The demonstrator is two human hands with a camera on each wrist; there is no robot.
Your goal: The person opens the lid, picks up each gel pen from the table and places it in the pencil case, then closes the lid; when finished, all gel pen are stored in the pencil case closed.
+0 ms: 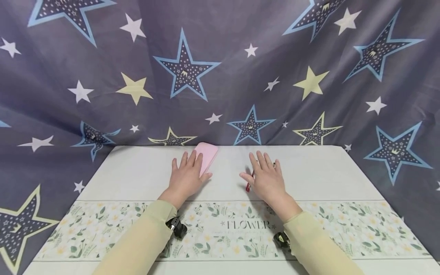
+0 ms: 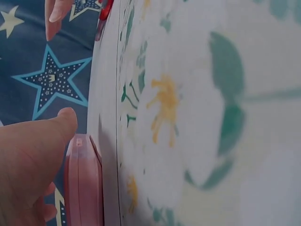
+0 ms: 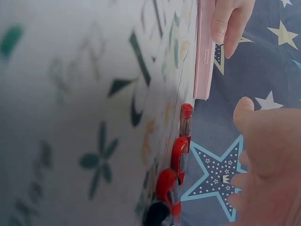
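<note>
A pink case, likely a pencil box (image 1: pixel 208 152), lies at the back of the table, left of centre. My left hand (image 1: pixel 187 177) is spread palm down over its left side, fingers straight; the left wrist view shows the palm just above the case, and contact is unclear. To the right, my right hand (image 1: pixel 268 182) hovers with fingers extended over several pens, mostly covering them in the head view. One red pen (image 1: pixel 248 187) pokes out beside the thumb. Red-capped pens (image 3: pixel 179 150) and a black-ended one (image 3: pixel 156 213) lie in a row in the right wrist view.
The white table (image 1: pixel 309 173) carries a printed flower band (image 1: pixel 343 229) across its front. A dark curtain with stars (image 1: pixel 220 91) hangs right behind the table and along both sides. Black wrist devices (image 1: pixel 177 228) sit at both sleeves.
</note>
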